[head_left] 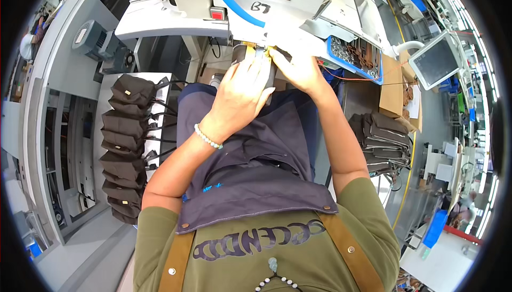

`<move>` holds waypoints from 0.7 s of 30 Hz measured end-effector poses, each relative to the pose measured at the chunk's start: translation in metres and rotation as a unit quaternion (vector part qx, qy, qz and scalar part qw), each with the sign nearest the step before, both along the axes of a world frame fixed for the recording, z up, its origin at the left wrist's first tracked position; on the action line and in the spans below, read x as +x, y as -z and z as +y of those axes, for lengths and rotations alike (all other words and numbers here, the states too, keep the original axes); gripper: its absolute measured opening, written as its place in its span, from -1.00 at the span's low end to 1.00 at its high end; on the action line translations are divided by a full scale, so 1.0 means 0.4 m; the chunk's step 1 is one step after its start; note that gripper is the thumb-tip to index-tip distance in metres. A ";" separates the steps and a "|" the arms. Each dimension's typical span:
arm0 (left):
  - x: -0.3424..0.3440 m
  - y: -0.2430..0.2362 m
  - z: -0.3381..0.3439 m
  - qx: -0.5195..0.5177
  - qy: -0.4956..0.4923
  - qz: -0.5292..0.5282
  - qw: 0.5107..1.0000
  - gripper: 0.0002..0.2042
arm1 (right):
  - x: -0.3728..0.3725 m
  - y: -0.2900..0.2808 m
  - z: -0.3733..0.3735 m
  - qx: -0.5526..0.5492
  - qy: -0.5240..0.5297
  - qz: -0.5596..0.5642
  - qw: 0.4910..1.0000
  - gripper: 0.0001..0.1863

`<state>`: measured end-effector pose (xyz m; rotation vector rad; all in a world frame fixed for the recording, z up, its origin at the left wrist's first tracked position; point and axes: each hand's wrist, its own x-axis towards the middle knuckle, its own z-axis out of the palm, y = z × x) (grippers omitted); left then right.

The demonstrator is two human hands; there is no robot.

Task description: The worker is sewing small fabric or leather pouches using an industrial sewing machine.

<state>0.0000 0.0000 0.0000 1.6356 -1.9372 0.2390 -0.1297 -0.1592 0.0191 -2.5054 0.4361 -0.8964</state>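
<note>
Under the head of a large white industrial sewing machine, both my hands meet over a dark fabric piece. My left hand is closed on it, fingers stretched forward together over its top and thumb along its side. Close by the needle area, my right hand holds the same piece, with its thumb side toward the machine. Its other fingers are partly hidden. A small yellow part shows near the fingertips. Most of the dark piece is covered by my hands.
To the left, several dark fabric bags stand in a row on a white surface. A blue tray of metal parts and brown strips sits right of the machine. Beyond are a cardboard box, stacked dark bags and a screen.
</note>
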 end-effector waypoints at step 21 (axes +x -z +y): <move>-0.003 -0.006 0.003 -0.010 0.006 0.001 1.000 -0.47 | 0.042 -0.086 -0.022 -0.150 -0.047 0.236 0.959 -0.65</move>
